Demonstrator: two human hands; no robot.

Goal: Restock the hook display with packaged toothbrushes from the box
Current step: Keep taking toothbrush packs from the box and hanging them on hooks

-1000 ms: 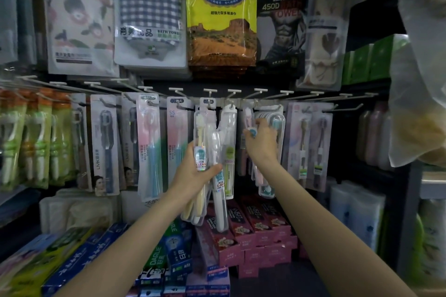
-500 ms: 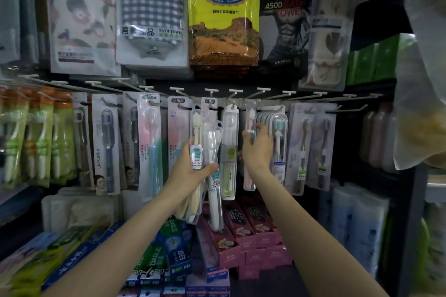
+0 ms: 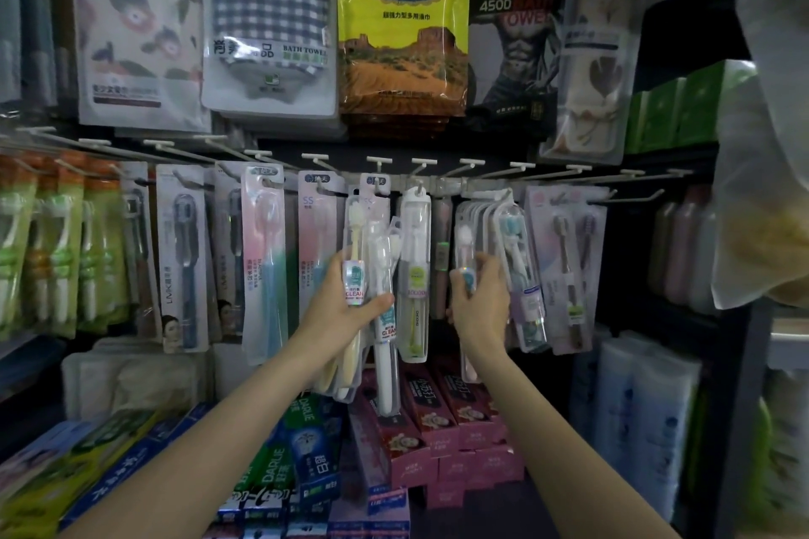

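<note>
My left hand (image 3: 346,311) grips a bundle of clear-cased toothbrushes (image 3: 355,276), yellow and white ones, held upright in front of the hook row (image 3: 420,164). My right hand (image 3: 479,302) pinches one clear toothbrush pack (image 3: 465,249) with a pale pink brush, just left of the packs hanging on the hook there (image 3: 514,241). Its top sits just under a hook; whether it hangs on the hook is unclear. A white toothbrush case (image 3: 415,276) hangs between my hands. The box is out of sight.
Carded toothbrushes (image 3: 262,267) fill the hooks to the left, green packs (image 3: 57,249) at far left. Bath towel bags (image 3: 269,18) hang above. Toothpaste boxes (image 3: 442,416) are stacked below. Plastic bags (image 3: 770,144) hang at right beside bottle shelves.
My right hand has drawn down and left from the hanging packs and now pinches a single pink-brush pack. My left hand keeps its bundle, nearly still.
</note>
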